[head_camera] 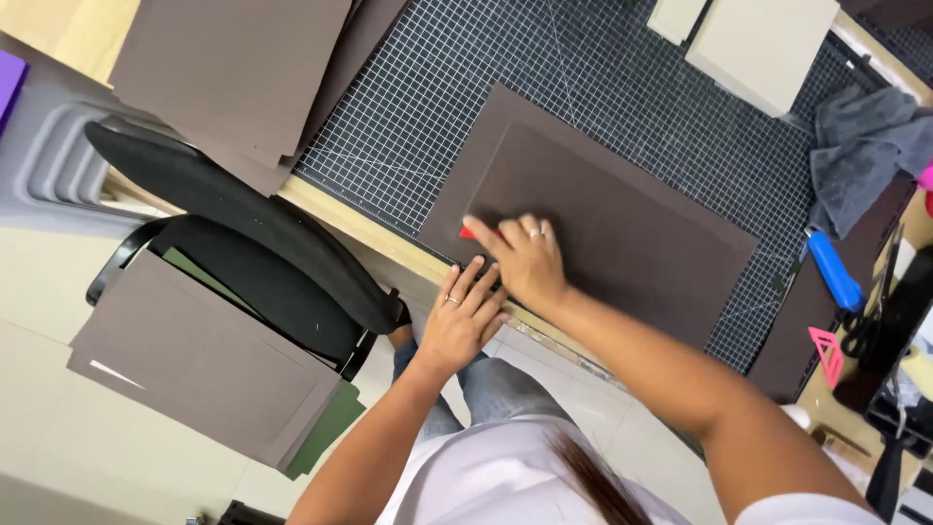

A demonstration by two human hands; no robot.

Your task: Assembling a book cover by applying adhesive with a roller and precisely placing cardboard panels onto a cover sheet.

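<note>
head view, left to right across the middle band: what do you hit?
Brown sheets on the chair seat → black chair back → left hand → right hand pressing a red tool on the brown board → blue-handled tool → scissors.

We see a dark cutting mat [622,78] with a white grid covering much of the counter [369,228], whose pale wooden edge shows along the near side. A stack of brown sheets [243,68] lies at the far left, overlapping the mat's corner. Two cream boards [758,44] sit at the mat's far edge. To the right, we find a crumpled grey cloth [860,146], a blue-handled tool [834,272], black scissors [860,331] and a pink triangular piece [826,352]. Below the counter stands a black chair [243,233], and more brown sheets [204,360] rest over a green one [326,433] beside it.
</note>
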